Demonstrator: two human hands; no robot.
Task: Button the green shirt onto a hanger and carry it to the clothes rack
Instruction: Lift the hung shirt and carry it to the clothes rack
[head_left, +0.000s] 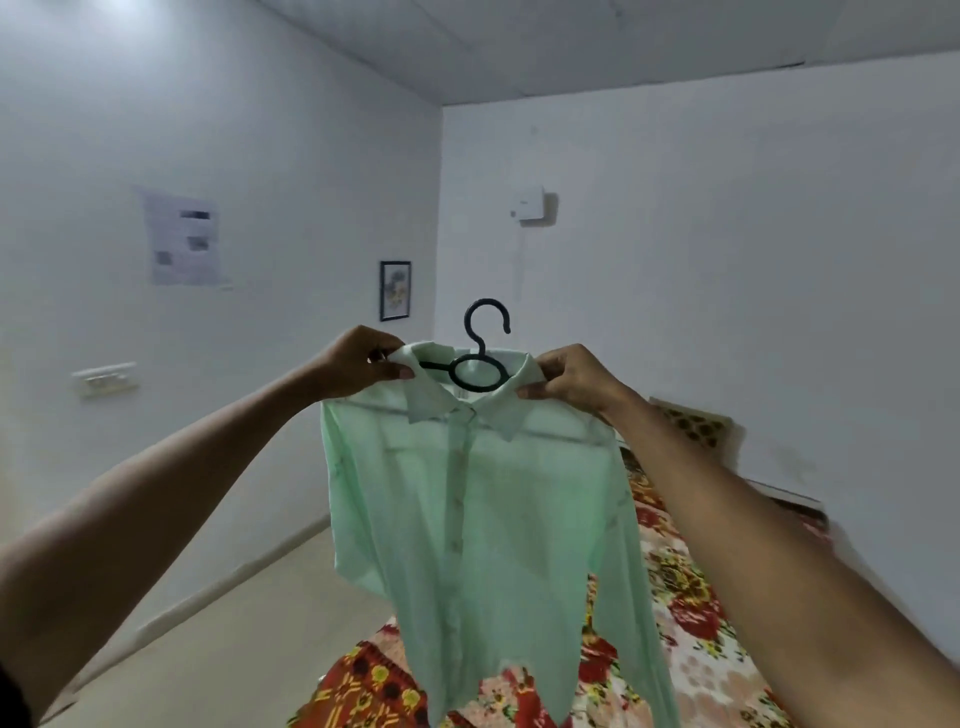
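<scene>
Currently, fingers outward:

Left fingers: the left hand (358, 364) is pinching the shirt's collar edge, thumb under and fingers curled over the fold, with cloth and nothing else between them.

Right fingers: the right hand (569, 382) is pinching the opposite collar tip the same way, thumb and forefinger closing on the fabric.

Between the fingers: the black hanger (480, 358) is sitting inside the neck opening, its round loop showing in the collar gap and its hook (488, 319) rising above both hands.

Below the fingers: the green shirt (488, 519) is hanging full length from the collar, held up in the air at about head height, front facing the person, with the placket appearing closed down the middle.

Beyond the hem: a floral bedspread (675, 613) is lying under and behind the shirt, not touching it as far as can be told.

Handling: the shirt is looking thin, light and limp, slightly see-through, so it is likely sliding easily on the smooth hanger and slumping wherever it is unsupported.

Where to hold: for carrying, the hook or the hanger neck above the collar is probably the surer hold, since a pinch on loose collar cloth could let the hanger tip out.

Rack: no clothes rack is showing.
</scene>
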